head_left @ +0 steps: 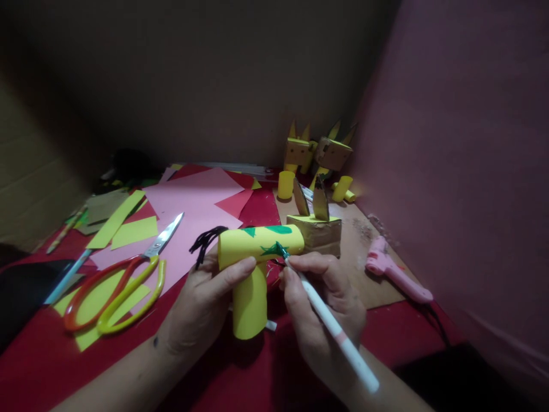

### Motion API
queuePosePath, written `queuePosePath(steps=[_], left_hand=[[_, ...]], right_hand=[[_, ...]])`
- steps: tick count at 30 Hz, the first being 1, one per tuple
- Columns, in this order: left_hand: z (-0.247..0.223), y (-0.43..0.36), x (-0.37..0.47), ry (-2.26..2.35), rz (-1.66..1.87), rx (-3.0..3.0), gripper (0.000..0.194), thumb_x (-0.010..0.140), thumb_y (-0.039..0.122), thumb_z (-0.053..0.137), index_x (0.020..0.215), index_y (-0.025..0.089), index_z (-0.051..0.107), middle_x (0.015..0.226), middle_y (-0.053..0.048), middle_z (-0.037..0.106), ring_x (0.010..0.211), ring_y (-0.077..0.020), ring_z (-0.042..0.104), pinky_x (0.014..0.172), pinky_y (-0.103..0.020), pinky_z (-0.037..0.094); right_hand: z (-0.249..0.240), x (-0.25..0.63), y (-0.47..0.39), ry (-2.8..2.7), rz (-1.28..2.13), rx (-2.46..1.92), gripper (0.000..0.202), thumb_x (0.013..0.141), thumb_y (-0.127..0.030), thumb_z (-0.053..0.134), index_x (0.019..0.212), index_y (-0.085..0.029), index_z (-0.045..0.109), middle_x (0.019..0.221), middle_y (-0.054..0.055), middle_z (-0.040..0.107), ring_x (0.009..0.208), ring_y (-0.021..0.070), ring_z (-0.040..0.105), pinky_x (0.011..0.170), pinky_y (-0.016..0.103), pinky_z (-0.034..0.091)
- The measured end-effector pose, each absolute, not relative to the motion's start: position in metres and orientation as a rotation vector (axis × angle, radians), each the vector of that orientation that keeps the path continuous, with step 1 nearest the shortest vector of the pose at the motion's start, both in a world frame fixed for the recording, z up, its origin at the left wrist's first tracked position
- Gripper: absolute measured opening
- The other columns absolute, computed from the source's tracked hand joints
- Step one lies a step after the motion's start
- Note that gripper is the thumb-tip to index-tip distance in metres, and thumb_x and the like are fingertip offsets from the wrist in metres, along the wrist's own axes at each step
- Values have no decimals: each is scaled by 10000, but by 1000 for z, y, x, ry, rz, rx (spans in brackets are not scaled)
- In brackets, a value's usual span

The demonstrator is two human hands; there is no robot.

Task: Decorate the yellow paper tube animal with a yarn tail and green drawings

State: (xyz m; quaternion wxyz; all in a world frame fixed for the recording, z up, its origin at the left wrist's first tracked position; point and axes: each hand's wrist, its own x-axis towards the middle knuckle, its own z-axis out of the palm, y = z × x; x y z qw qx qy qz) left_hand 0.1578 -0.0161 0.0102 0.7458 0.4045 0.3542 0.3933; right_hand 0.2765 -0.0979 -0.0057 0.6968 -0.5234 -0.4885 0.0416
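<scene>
A yellow paper animal figure (249,297) lies in my left hand (214,292), whose thumb presses its tube body from the near side. Black yarn strands (207,239) stick out of the body's left end. At the right end sits a brown cardboard head (319,237) with two pointed ears. Green patches mark the body. My right hand (328,303) pinches a white-handled paintbrush (330,327), its green tip touching a green patch on the body's side. One yellow tube leg points down toward me.
Scissors (124,280) with red and yellow handles lie at left on pink paper (193,200) and yellow scraps (132,232). A pink glue gun (397,269) rests at right by a cardboard sheet (381,286). Similar cardboard-headed figures (332,153) stand at the back, near short yellow tubes (286,185).
</scene>
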Motion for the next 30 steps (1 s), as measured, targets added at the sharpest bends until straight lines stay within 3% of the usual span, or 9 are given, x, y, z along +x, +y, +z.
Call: queuePosePath(steps=[12, 16, 30], left_hand=[[10, -16, 158, 757, 851, 879, 497, 664, 356, 938, 1110, 194, 789, 974, -65, 818, 798, -259, 754, 680, -326, 630], [9, -16, 158, 748, 853, 876, 458, 656, 351, 947, 1062, 201, 797, 1021, -63, 825, 861, -257, 754, 717, -308, 632], [11, -17, 158, 738, 837, 888, 330, 688, 371, 929, 953, 205, 825, 971, -52, 812, 791, -236, 726, 678, -311, 617]], right_hand=[[-3, 277, -98, -1155, 58, -1175, 162, 898, -87, 647, 976, -228, 654, 765, -22, 690, 573, 103, 646, 545, 204, 550], [-3, 275, -97, -1099, 75, -1181, 142, 913, -102, 644, 974, -230, 649, 737, -28, 683, 571, 108, 647, 550, 215, 554], [-4, 278, -99, -1175, 70, -1155, 191, 892, -78, 646, 986, -243, 650, 758, -36, 678, 564, 96, 634, 538, 191, 543]])
